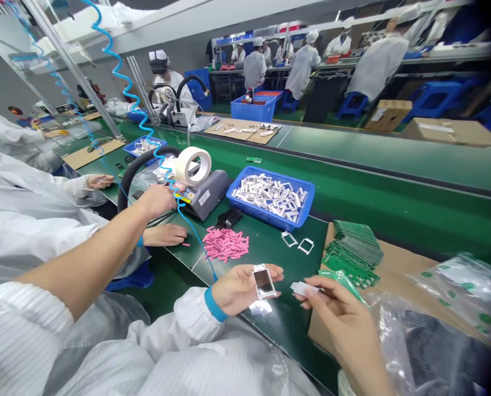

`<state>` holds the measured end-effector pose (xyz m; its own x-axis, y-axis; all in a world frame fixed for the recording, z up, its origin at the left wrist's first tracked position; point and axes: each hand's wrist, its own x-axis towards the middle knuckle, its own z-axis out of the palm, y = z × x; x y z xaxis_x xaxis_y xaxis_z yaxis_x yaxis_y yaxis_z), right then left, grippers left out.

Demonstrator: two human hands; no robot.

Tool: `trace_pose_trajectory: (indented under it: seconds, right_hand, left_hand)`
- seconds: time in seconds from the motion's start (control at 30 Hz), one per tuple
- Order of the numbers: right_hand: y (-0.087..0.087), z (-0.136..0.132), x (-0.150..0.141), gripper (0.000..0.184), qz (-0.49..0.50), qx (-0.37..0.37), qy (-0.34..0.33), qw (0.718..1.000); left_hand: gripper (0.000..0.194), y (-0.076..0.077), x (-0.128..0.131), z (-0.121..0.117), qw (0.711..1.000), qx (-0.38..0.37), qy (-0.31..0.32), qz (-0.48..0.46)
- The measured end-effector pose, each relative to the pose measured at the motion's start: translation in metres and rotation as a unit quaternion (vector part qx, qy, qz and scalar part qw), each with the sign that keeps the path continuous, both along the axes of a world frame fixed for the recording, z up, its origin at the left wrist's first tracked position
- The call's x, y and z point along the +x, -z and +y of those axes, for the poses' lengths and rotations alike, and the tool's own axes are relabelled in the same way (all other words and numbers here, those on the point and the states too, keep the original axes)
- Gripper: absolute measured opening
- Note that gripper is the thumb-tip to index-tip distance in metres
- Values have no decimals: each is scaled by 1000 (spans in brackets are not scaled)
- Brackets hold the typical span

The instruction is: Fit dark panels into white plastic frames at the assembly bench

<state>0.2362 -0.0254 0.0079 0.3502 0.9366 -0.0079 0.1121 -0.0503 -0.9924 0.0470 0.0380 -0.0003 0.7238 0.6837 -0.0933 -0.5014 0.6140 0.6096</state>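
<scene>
My left hand [233, 287], with a blue wristband, is held palm up above the table's front edge. It grips a small white frame [265, 282] with a dark, glossy panel inside it. To its right, my right hand [344, 316] pinches a small flat white piece [303, 287] between thumb and fingers. The two pieces are apart. Behind my hands, two white frames [305, 246] lie on the green table, close to a blue bin [288, 223] full of similar white parts. A stack of green circuit boards [358, 245] sits beyond my right hand.
Left of my hands lies a pile of pink strips [226, 244]. A co-worker's hand [160, 201] reaches to a grey machine [208, 195] carrying a tape roll [183, 165]. A coiled blue cord [119, 69] hangs down at left. Cardboard [400, 267] and plastic bags [463, 286] lie at right.
</scene>
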Motion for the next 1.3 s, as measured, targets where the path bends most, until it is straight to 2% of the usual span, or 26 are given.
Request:
trace_pose_trajectory:
  seconds: [0.1,0.2,0.3,0.43,0.5,0.6,0.67,0.73,0.8,0.97,1.17,1.3]
  right_hand:
    - [-18,1,-17,34,180,-39,42,982]
    - [-27,5,-32,40,282,-64,40,956]
    - [-26,5,-40,46,314,-78,14,946]
    - [-16,1,-41,43,309,-102,-30,945]
    - [-11,0,-38,42,257,-92,-38,961]
    - [-10,0,-33,32,54,-17,32,998]
    - [-13,0,-28,28,-98,55,67,991]
    - [-17,0,-25,22,-203,103,30,973]
    - [-21,0,-22,16,-264,129,-19,956]
    - [-24,1,-22,15,-308,175,2,935]
    - [-29,4,-26,15,-307,193,-6,932]
    - [-22,1,-24,16,-309,202,12,929]
  left_hand:
    - [43,-4,3,-5,999,24,33,-17]
    - [42,-6,7,-11,997,53,51,-33]
    - [43,-6,9,-14,995,82,44,-32]
    - [43,-5,9,-14,995,81,52,-16]
    - [42,-7,8,-14,995,85,49,-14]
    - [42,-11,7,-14,996,83,39,-10]
    - [42,-15,7,-14,996,74,42,-4]
    - [42,-17,8,-15,996,70,45,0]
    - [41,-17,10,-16,997,72,41,2]
    - [43,-16,10,-15,996,75,41,15]
    - [46,-19,7,-11,997,70,29,23]
    - [48,-11,14,-17,997,69,18,19]
